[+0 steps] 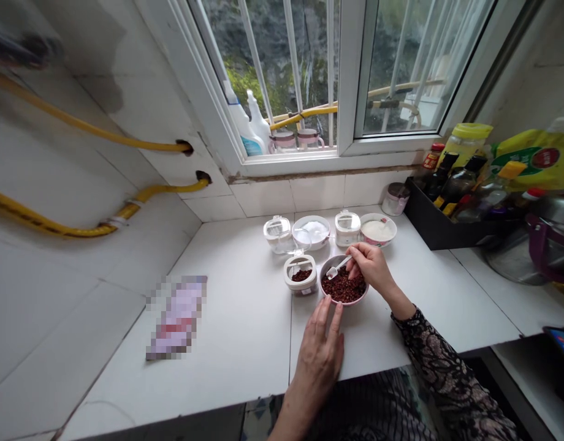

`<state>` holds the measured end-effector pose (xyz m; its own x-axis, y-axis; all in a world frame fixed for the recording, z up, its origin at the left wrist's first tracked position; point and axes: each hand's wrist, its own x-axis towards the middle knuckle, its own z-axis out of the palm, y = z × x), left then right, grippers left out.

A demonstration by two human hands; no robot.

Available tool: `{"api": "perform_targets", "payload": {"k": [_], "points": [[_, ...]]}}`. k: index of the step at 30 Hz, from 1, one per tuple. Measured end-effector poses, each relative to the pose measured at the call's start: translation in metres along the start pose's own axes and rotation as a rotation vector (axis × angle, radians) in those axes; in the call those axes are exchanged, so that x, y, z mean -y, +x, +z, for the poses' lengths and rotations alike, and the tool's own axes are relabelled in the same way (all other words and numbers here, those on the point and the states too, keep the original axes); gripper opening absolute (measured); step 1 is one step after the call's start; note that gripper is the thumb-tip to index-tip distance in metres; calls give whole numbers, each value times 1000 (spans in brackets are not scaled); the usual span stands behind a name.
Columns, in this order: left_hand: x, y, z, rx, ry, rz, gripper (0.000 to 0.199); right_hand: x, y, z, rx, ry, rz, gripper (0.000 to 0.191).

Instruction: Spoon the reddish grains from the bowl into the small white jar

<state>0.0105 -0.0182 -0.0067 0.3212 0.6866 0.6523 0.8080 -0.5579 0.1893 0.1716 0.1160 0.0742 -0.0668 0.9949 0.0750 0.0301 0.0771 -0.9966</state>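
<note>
Currently | right fingers (355,252) pinch white spoon (332,273) over red grains (344,289) in bowl (354,302) | left fingers (322,315) slightly spread, bowl's near side

Two yellow pipes (144,144) enter holes (205,177) in the tiled wall (144,245). White bottles (258,122) stand beyond the window (395,146). A black bin (431,223) full of bottles (461,182) sits beside a metal pot (512,258).

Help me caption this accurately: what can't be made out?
In the head view:
White spoon: handle end hidden by the right hand.
Lilac item: details blurred by pixelation.
Bottles: lower parts hidden by the black box.
Metal pot: cut off by the right edge.
</note>
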Motion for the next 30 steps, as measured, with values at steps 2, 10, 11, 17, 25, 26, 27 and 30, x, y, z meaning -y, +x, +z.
{"api": "perform_targets", "payload": {"k": [2, 10, 11, 17, 25, 26, 27, 30], "points": [[0, 0, 1, -2, 3, -1, 69, 2, 1, -1, 6, 55, 28, 40], [0, 1, 2, -35, 25, 21, 69, 10, -11, 20, -62, 31, -232, 38], [0, 1, 2, -40, 26, 19, 69, 9, -14, 25, -41, -36, -291, 33], [0, 0, 3, -45, 16, 2, 69, 5, -26, 35, 128, -405, -626, 20], [0, 1, 0, -23, 21, 13, 69, 11, -11, 2, -23, -276, -332, 24], [0, 1, 0, -22, 18, 12, 69, 10, -10, -1, -13, -289, -303, 25], [0, 1, 0, -23, 16, 11, 68, 9, -9, -1, 3, -300, -279, 26], [0, 1, 0, -22, 12, 5, 67, 5, -9, 2, 74, -310, -232, 24]]}}
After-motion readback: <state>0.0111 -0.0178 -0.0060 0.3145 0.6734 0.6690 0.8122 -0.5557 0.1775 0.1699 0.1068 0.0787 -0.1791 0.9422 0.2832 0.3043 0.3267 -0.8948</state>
